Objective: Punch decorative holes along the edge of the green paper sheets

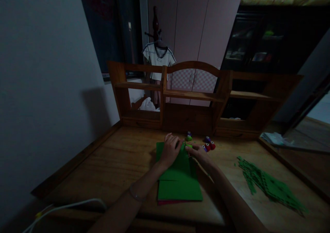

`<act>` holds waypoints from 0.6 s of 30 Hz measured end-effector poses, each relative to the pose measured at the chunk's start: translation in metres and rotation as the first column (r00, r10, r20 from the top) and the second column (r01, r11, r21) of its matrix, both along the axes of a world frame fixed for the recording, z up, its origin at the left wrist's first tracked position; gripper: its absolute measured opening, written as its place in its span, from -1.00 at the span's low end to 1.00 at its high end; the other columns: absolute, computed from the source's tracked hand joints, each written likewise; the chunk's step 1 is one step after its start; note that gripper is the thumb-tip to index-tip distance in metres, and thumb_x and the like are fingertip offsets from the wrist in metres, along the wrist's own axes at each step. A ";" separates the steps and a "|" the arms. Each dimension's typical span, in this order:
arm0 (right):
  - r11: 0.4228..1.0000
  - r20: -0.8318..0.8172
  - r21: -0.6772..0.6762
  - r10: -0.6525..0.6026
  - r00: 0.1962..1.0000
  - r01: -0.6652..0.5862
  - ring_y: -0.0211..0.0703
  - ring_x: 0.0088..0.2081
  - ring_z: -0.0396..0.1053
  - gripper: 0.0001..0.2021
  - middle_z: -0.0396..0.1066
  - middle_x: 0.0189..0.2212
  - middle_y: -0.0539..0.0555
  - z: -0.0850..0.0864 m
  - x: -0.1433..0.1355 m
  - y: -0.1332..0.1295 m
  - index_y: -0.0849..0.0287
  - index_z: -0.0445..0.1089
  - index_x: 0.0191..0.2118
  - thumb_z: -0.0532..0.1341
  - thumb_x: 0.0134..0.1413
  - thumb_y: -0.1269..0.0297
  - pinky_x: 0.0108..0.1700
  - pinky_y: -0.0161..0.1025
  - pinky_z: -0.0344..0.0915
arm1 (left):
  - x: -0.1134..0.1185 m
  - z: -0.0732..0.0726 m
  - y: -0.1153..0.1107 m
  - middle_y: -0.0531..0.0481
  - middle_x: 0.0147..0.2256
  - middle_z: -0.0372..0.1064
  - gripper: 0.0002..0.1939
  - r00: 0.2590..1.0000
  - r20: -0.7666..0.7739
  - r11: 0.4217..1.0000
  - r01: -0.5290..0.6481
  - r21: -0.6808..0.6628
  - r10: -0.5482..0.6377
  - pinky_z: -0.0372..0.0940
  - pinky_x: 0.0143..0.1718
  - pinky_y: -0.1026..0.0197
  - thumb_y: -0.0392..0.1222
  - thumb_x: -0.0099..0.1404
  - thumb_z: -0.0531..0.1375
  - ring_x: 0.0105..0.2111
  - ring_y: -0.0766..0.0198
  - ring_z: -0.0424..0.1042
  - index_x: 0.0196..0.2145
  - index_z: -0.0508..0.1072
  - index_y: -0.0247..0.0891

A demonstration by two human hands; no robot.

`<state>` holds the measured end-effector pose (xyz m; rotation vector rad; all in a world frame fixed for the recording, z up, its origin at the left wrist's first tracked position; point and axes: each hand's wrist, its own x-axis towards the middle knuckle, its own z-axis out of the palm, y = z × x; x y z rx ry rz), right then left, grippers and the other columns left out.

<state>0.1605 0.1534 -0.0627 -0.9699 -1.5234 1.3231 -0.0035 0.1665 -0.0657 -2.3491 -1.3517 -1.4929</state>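
Observation:
A green paper sheet [174, 167] lies over more green sheets [180, 191] on the wooden desk, with a thin red edge showing underneath. My left hand [170, 150] rests on the upper part of the sheet, its fingers closed at the far edge. Just to its right, my right hand [198, 153] grips a small bright green paper punch [189, 146] at the sheet's far right corner. The fingers partly hide the punch. Beyond the hands stand another green punch [189, 137], a purple punch [207, 139] and a red punch [212, 145].
Green paper scraps with rows of holes [273, 185] lie at the right of the desk. A wooden shelf unit [189, 118] closes off the back. A white cable [77, 202] runs along the near left edge. A wall [51, 88] borders the left side.

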 end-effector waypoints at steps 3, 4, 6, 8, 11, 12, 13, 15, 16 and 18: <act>1.000 0.033 0.025 -0.013 0.999 0.012 -0.24 -0.49 0.20 -0.68 0.27 -0.55 -0.03 0.001 0.001 0.000 0.21 0.37 -0.49 0.28 -0.09 0.01 -0.43 -0.31 0.07 | -0.001 0.001 -0.002 0.06 -0.44 0.26 -0.78 1.000 -0.013 1.000 -0.001 0.002 0.002 0.03 0.13 -0.01 -0.14 0.36 -0.02 -0.30 0.28 0.26 -0.43 0.26 -0.21; 0.999 0.037 0.031 -0.013 0.999 0.012 -0.24 -0.49 0.19 -0.67 0.26 -0.56 -0.03 0.000 0.001 0.000 0.21 0.35 -0.51 0.28 -0.10 0.00 -0.43 -0.31 0.07 | -0.001 0.002 -0.002 0.06 -0.44 0.26 -0.78 1.000 -0.018 1.000 -0.001 0.004 0.001 0.03 0.13 -0.01 -0.14 0.36 -0.02 -0.29 0.28 0.26 -0.42 0.26 -0.21; 0.999 0.044 0.034 0.003 0.999 -0.005 -0.25 -0.50 0.19 -0.66 0.24 -0.57 -0.04 0.000 0.002 0.001 0.21 0.32 -0.53 0.26 -0.08 -0.01 -0.42 -0.31 0.07 | -0.001 0.003 -0.003 0.07 -0.43 0.25 -0.79 1.000 -0.028 1.000 0.001 0.008 -0.001 0.02 0.14 0.01 -0.14 0.36 -0.01 -0.29 0.29 0.26 -0.42 0.26 -0.21; 0.999 0.066 0.030 0.017 0.998 -0.019 -0.26 -0.50 0.18 -0.64 0.23 -0.59 -0.04 -0.001 0.002 0.001 0.21 0.30 -0.55 0.24 -0.04 -0.01 -0.43 -0.32 0.06 | -0.001 0.003 -0.003 0.07 -0.44 0.25 -0.79 0.999 -0.033 1.000 0.001 0.011 -0.001 0.01 0.14 0.01 -0.14 0.36 -0.01 -0.29 0.29 0.25 -0.42 0.25 -0.22; 1.000 0.122 0.020 0.000 0.993 -0.002 -0.28 -0.53 0.15 -0.62 0.20 -0.61 -0.05 -0.002 0.002 0.001 0.21 0.28 -0.56 0.20 0.00 -0.02 -0.47 -0.33 0.02 | 0.000 0.004 -0.004 0.07 -0.44 0.25 -0.79 0.999 -0.033 1.000 0.003 0.020 -0.003 0.02 0.13 0.00 -0.14 0.35 -0.01 -0.29 0.29 0.25 -0.43 0.25 -0.22; 1.000 0.145 0.015 -0.007 0.989 0.005 -0.29 -0.54 0.13 -0.61 0.18 -0.62 -0.05 -0.001 0.002 0.001 0.21 0.27 -0.57 0.20 0.00 -0.03 -0.48 -0.33 0.00 | -0.001 0.004 -0.004 0.07 -0.43 0.25 -0.79 0.999 -0.035 1.000 0.007 0.021 -0.006 0.02 0.13 0.00 -0.14 0.35 -0.01 -0.29 0.28 0.25 -0.43 0.25 -0.22; 1.000 0.165 0.009 -0.004 0.986 0.003 -0.30 -0.56 0.11 -0.61 0.16 -0.63 -0.06 -0.001 0.002 0.001 0.22 0.26 -0.57 0.21 -0.01 -0.04 -0.50 -0.34 -0.02 | -0.001 0.004 -0.004 0.07 -0.43 0.25 -0.79 0.999 -0.038 1.000 0.013 0.021 -0.012 0.02 0.13 0.00 -0.14 0.35 -0.01 -0.28 0.28 0.25 -0.43 0.24 -0.23; 1.000 0.186 0.007 0.017 0.982 -0.018 -0.31 -0.56 0.09 -0.62 0.16 -0.63 -0.07 0.000 0.002 0.001 0.23 0.29 -0.54 0.23 -0.04 -0.04 -0.52 -0.34 -0.04 | -0.001 0.004 -0.004 0.07 -0.43 0.25 -0.79 0.999 -0.049 1.000 0.025 0.014 -0.024 0.02 0.13 0.00 -0.15 0.36 -0.01 -0.28 0.28 0.25 -0.43 0.24 -0.23; 0.999 0.187 0.012 0.033 0.982 -0.035 -0.31 -0.56 0.10 -0.63 0.17 -0.62 -0.06 0.000 0.002 0.001 0.23 0.31 -0.51 0.25 -0.06 -0.03 -0.51 -0.35 -0.03 | -0.001 0.004 -0.004 0.07 -0.43 0.25 -0.79 0.998 -0.054 1.000 0.029 0.009 -0.028 0.02 0.13 0.00 -0.15 0.36 -0.01 -0.28 0.28 0.25 -0.43 0.24 -0.23; 0.997 0.169 0.018 0.065 0.984 -0.069 -0.30 -0.53 0.13 -0.65 0.21 -0.58 -0.05 0.001 0.001 0.001 0.24 0.35 -0.46 0.27 -0.08 -0.01 -0.50 -0.35 -0.01 | -0.002 0.004 -0.004 0.07 -0.43 0.25 -0.79 0.998 -0.061 0.999 0.034 0.004 -0.033 0.02 0.13 0.01 -0.15 0.36 -0.01 -0.29 0.29 0.24 -0.43 0.24 -0.23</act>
